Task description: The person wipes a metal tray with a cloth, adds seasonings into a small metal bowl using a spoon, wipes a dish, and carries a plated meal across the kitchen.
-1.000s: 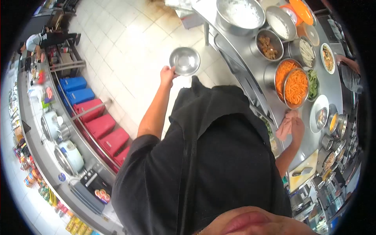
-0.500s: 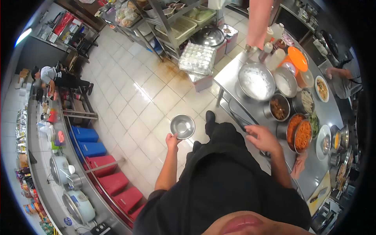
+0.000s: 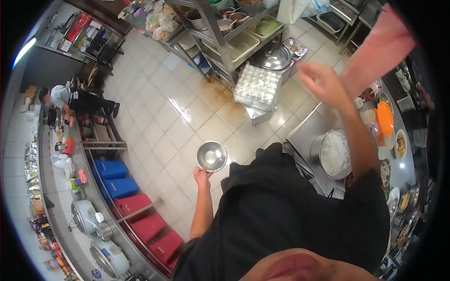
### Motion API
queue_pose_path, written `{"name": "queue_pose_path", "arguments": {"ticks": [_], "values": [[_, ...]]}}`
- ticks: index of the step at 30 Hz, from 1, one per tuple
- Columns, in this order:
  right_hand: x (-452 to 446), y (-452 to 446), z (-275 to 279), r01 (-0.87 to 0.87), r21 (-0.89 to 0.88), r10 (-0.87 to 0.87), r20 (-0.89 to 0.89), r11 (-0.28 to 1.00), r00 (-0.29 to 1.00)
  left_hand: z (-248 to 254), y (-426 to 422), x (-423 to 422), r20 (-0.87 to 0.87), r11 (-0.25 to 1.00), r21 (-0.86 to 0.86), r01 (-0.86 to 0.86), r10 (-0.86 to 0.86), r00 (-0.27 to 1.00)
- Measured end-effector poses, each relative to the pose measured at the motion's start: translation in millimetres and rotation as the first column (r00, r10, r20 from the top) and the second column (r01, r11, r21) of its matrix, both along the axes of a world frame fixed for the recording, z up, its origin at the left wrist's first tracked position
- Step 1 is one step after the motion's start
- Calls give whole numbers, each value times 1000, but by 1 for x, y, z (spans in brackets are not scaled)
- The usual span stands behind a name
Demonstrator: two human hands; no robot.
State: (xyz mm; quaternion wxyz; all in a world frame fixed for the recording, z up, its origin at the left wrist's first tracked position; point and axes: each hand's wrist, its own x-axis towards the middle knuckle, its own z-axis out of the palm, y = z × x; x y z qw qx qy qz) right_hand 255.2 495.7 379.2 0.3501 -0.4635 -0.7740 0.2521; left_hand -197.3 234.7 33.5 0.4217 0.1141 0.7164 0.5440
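My left hand (image 3: 202, 177) grips the rim of a shiny stainless steel bowl (image 3: 211, 156), held out over the floor; the bowl's inside looks bare. My right hand (image 3: 322, 84) is raised above the steel table's far corner, a little blurred, its fingers partly stretched and nothing visible in them. Close beside that wrist hangs a blurred pink strip (image 3: 379, 51); whether they touch I cannot tell. Under my right forearm stands a large metal bowl of white powder (image 3: 335, 154). The forearm hides part of the table.
The steel table (image 3: 307, 133) to my right carries an orange lid (image 3: 385, 118) and a plate of food (image 3: 401, 144). Egg trays (image 3: 257, 86) are stacked by a shelf rack (image 3: 220, 42). Red bins (image 3: 150, 227) and rice cookers (image 3: 110, 257) line the left counter, where another person (image 3: 70, 98) stands.
My right hand has risen from beside the table's near edge to above its far corner. My left hand still holds the bowl. The whole view has shifted, and the table sits further right.
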Motion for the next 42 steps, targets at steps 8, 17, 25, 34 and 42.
{"name": "queue_pose_path", "arguments": {"ticks": [8, 17, 25, 34, 42], "values": [[-61, 253, -86, 282, -87, -292, -142, 955, 946, 1, 130, -1, 162, 998, 5, 63, -63, 985], [-80, 427, -151, 581, -178, -608, -261, 794, 750, -2, 337, -14, 238, 920, 69, 386, -391, 889], [-94, 565, -195, 613, -533, -812, -396, 583, 429, 15, 483, -20, 213, 809, 107, 578, -587, 781], [-80, 672, -235, 826, -380, -831, -528, 415, 175, 14, 505, -6, 211, 842, 23, 538, -531, 821], [-90, 625, -221, 720, -1, -700, -233, 694, 675, 11, 501, 31, 254, 845, -41, 533, -507, 824]]}}
